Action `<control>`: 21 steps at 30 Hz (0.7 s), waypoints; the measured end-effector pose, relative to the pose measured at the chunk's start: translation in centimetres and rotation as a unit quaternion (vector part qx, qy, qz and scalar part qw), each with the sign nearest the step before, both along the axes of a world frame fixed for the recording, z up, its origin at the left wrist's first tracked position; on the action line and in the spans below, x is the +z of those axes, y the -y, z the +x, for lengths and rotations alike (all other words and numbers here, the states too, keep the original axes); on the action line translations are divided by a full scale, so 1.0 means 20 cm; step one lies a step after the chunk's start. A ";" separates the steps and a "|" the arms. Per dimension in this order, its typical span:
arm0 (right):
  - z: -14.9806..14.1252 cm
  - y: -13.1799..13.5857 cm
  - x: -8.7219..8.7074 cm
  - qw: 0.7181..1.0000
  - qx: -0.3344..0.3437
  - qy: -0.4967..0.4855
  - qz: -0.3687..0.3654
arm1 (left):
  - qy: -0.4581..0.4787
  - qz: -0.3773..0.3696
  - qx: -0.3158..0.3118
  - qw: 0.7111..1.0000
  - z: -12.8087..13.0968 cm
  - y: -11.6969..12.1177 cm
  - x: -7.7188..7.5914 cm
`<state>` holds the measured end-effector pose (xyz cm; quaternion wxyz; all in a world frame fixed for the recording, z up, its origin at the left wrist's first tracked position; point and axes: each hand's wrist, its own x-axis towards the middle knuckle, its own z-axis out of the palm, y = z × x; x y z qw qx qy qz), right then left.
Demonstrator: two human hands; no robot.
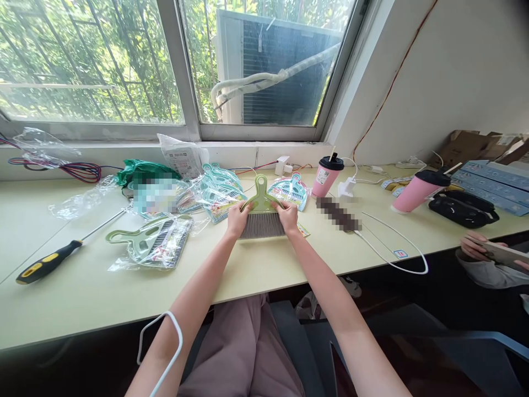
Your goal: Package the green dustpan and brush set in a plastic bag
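Note:
Between my two hands is a small green hand brush (264, 225) with grey bristles pointing toward me and its handle pointing away. My left hand (238, 219) grips its left end, and my right hand (287, 216) grips its right end, thumbs on top. Just beyond lie several blue brush and dustpan sets in clear bags (221, 193). Another bagged set (289, 190) sits behind my right hand. To the left, a green brush set (155, 240) lies in clear plastic.
A black and yellow screwdriver (49, 262) lies at the left. Pink cups (326, 175) with black lids, a white cable (388, 262) and a black pouch (463, 208) are on the right. Another person's hand (475, 245) holds a phone at the far right. The table edge runs before me.

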<state>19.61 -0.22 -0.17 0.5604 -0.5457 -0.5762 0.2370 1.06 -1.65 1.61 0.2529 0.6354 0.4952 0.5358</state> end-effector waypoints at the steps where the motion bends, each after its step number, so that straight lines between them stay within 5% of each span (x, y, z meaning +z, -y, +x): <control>1: 0.00 0.00 0.00 1.000 -0.008 -0.002 0.000 | -0.002 0.000 0.002 1.000 0.00 0.00 0.00; 7: 0.01 0.01 0.01 1.000 -0.008 -0.001 -0.018 | -0.009 0.003 0.004 1.000 -0.01 0.01 0.00; 16: -0.01 -0.10 0.22 0.979 0.204 -0.002 -0.026 | 0.009 0.023 0.008 1.000 -0.02 0.01 0.01; 21: -0.09 -0.12 0.18 0.994 0.106 0.002 -0.022 | 0.000 0.027 0.007 1.000 -0.03 -0.01 -0.02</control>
